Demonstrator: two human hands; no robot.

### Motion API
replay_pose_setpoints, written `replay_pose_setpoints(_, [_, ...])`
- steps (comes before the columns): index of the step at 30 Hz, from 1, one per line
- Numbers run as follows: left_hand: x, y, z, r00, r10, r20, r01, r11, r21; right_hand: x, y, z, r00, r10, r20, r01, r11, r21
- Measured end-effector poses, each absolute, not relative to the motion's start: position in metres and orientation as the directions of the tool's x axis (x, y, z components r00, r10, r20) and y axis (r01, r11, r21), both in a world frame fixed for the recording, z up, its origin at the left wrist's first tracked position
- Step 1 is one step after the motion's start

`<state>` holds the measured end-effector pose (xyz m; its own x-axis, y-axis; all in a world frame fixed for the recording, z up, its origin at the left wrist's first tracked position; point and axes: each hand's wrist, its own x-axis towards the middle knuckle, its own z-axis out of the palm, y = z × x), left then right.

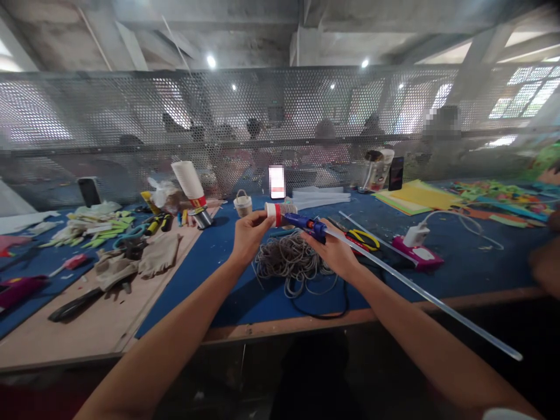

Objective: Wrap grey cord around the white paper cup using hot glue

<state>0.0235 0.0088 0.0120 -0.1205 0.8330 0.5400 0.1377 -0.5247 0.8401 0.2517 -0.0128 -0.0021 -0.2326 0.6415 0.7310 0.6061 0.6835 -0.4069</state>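
Blue plastic shows in the head view where the right hand (330, 248) grasps a glue gun (306, 223), just past three o'clock from the middle; whether a finger squeezes its trigger, I cannot tell. At eight o'clock the left hand (250, 232) pinches a small cup (278, 214) between thumb and fingers, and this cup sits at the dial's centre, raised above the blue table mat (175, 303).

Several things could go wrong. The gun's nose points at the cup with those fingertips close by, so a slip or an overfed bead might burn them; whether the nozzle touches is too small to tell. A long clear glue stick (437, 303) sticks out toward four o'clock, past the table edge, and a knock on it could swing the nozzle off its mark. From five to six o'clock a loose grey cord heap (289, 256) lies below the hands, where a drip could bond strands together or a loop could snag.

As for looks, the cup lies tipped on its side, white at the nine o'clock end, with a bright red band round it and what seems to be greyish cord wound toward three o'clock.
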Motion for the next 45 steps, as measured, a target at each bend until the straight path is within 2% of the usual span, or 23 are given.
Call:
replay_pose_setpoints(29, [0.0245, 0.0068, 0.0146, -0.145, 0.842, 0.520, 0.133, -0.505, 0.853, 0.2514, -0.0136, -0.0070, -0.263, 0.665, 0.699, 0.674, 0.645, -0.360])
replay_pose_setpoints(45, [0.0234, 0.0077, 0.0120, -0.111, 0.852, 0.511, 0.121, -0.499, 0.858, 0.2507, -0.0146, -0.0051, -0.233, 0.692, 0.683, 0.669, 0.624, -0.404])
